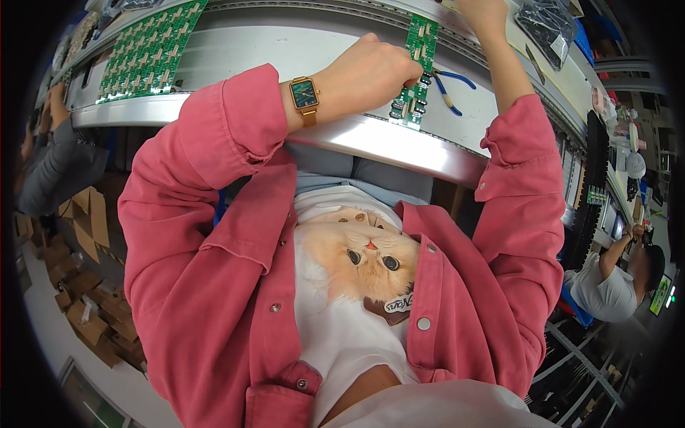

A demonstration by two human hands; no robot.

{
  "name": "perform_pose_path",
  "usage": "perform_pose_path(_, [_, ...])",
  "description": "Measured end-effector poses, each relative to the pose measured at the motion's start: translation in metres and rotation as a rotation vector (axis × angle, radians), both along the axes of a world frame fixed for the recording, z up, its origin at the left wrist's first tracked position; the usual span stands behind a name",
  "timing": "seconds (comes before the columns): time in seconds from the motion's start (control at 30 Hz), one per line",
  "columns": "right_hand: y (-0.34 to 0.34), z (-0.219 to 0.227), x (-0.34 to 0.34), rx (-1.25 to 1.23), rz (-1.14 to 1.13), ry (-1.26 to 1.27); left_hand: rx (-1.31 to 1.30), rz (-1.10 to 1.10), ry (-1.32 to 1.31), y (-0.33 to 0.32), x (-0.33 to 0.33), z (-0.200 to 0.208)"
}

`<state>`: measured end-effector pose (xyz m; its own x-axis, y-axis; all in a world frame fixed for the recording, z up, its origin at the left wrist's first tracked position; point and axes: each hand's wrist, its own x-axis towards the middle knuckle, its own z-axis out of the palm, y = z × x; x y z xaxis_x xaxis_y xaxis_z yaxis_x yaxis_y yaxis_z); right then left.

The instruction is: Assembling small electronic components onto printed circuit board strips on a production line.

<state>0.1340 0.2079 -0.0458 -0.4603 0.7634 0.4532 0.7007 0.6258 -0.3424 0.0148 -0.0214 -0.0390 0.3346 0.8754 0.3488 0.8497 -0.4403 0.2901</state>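
A narrow green circuit board strip (pixel 422 39) lies across the workbench, with small dark parts along its near end. Over the middle of this strip, my left hand (pixel 377 70) is closed, its fingertips at the board's surface. Whatever those fingers pinch is hidden or too small to make out. My right hand (pixel 486 13) reaches to the far side at the top edge of the picture, where its fingers are cut off. Just right of the strip rests a pair of pliers (pixel 444 93) with blue and yellow handles, touched by neither hand.
A large green circuit board panel (pixel 151 51) lies at the left. The bench has a raised metal front edge (pixel 399 146) and a slotted rail behind. Tweezers (pixel 534 64) and a dark plastic bag (pixel 546 30) lie far right. Other people sit on both sides; cardboard boxes (pixel 96 314) stand lower left.
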Motion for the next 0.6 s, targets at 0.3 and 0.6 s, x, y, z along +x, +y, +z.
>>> perform_pose_path(0.3, [0.035, -0.026, 0.016, -0.380, 0.010, 0.131, -0.002, -0.013, -0.017, 0.001, 0.000, -0.001])
perform_pose_path(0.6, [-0.014, -0.005, 0.011, -0.674, 0.231, 0.515, 0.017, 0.001, 0.020, 0.000, -0.004, 0.002])
